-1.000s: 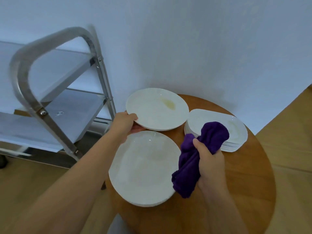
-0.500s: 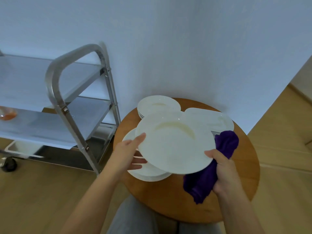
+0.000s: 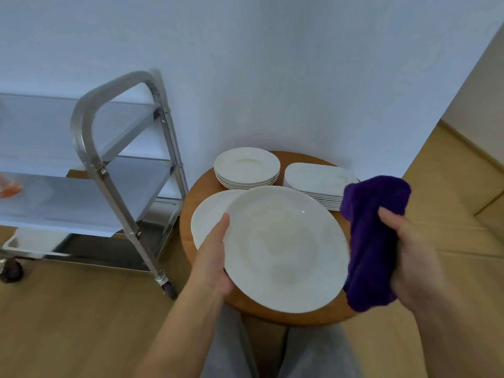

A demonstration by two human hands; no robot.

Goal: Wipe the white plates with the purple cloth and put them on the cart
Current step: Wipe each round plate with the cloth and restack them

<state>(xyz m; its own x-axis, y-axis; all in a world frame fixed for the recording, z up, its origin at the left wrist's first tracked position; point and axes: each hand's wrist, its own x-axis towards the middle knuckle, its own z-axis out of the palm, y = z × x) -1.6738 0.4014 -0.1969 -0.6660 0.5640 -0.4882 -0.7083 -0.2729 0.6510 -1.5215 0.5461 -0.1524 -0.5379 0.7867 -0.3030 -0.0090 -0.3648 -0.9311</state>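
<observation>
My left hand [image 3: 215,255] grips the left rim of a large round white plate [image 3: 286,246], held tilted above the round wooden table [image 3: 272,312]. A faint yellowish smear shows on the plate's face. My right hand [image 3: 411,257] clutches the bunched purple cloth [image 3: 368,236] just right of the plate's edge. Another large plate [image 3: 210,214] lies on the table under the held one. Behind it stand a stack of round deep plates [image 3: 246,166] and a stack of rectangular plates [image 3: 316,178].
A steel cart [image 3: 90,170] with pale shelves stands left of the table, its handle frame nearest me. An orange object [image 3: 9,189] sits on its middle shelf at the far left. A white wall rises behind; wooden floor lies all around. My knees are below the table.
My left hand lifted the plate from the back stack and brought it toward me, tilted up. My right hand with the cloth shifted right of it. The view pulled back.
</observation>
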